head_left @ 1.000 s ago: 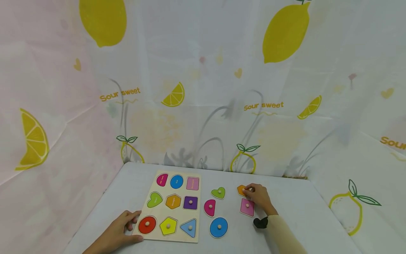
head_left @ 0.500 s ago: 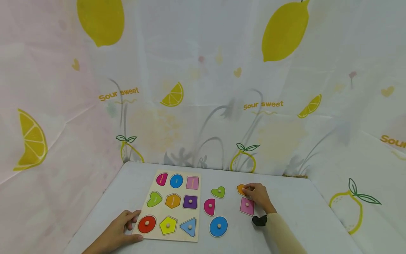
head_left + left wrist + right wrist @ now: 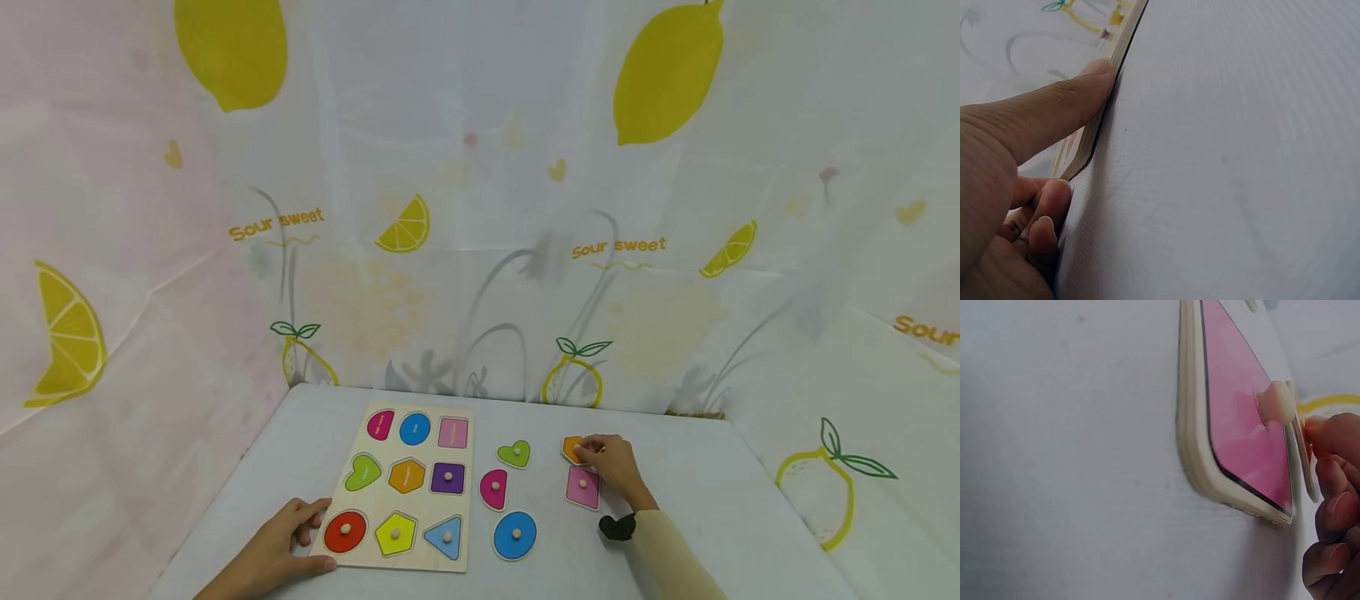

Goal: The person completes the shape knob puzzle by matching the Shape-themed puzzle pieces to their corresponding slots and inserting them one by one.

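Note:
A wooden peg puzzle board [image 3: 345, 492] lies on the white table. My left hand [image 3: 272, 546] holds its near left corner, thumb on the near edge and curled fingers at the left side. The left wrist view shows the thumb [image 3: 1060, 109] against the board's edge. At the right, my right hand [image 3: 617, 467] pinches the orange hexagon piece [image 3: 570, 448] by its knob, which the fingers hide. Just nearer lies the pink square piece [image 3: 582, 496], large in the right wrist view with its round knob [image 3: 1277, 403]. Red circle, yellow pentagon, blue triangle and purple square pieces sit in the board.
Between board and right hand lie a green heart piece [image 3: 513, 455], a magenta half-circle piece [image 3: 491, 492] and a blue circle piece [image 3: 514, 546]. A black wrist camera [image 3: 617, 527] sits at the right cuff. A lemon-printed curtain [image 3: 465, 200] surrounds the table.
The head view has shifted slightly. Both hands stay almost where they were, the left at the board's corner and the right on the orange hexagon piece.

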A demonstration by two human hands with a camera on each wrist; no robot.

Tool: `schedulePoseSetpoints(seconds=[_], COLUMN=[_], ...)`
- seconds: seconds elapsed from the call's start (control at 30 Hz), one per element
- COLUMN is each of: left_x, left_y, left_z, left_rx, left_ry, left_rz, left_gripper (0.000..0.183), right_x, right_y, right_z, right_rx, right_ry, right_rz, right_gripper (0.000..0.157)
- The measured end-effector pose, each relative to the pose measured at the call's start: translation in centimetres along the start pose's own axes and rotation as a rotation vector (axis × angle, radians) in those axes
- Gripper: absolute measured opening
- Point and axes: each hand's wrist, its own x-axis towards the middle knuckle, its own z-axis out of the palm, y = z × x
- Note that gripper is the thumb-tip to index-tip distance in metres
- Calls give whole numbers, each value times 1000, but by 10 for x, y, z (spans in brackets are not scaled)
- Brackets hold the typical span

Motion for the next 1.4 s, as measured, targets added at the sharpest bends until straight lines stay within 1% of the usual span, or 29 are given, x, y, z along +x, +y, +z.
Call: schedulePoseSetpoints(seconds=[0.4,0.47,0.6,0.67,0.73,0.9,0.97,1.1,1.17,1.4], left_x=[0,0,0,1,1,0,0,0,0,1], left_y=[-2,-2,-1,-2,-3,-7,-7,-8,-8,-7], left_z=[2,2,3,3,1,-2,-2,-1,0,0], left_rx=[-12,-17,-6,0,0,-24,-31,-39,-38,-36], left_ry=[-2,-3,2,1,-2,-4,-4,-8,-11,-13], left_rz=[-5,-14,-71,-82,-60,62,78,70,65,53], left_gripper=[91,92,94,95,94,90,89,90,90,90], right_x=[-9,-11,-16,-18,-19,-20,-21,-24,-26,-31], right_y=[-8,-10,-17,-20,-23,-30,-33,-38,-41,-54], right_z=[4,6,10,11,13,16,18,21,23,29], right_rx=[-18,-12,3,9,14,4,-2,-29,-29,-13], right_ry=[22,20,6,-2,-6,-9,-9,-3,0,-26], right_rz=[-32,-31,-25,-30,-39,-82,-101,-152,-164,-178], right_gripper=[16,16,17,18,19,16,14,11,11,10])
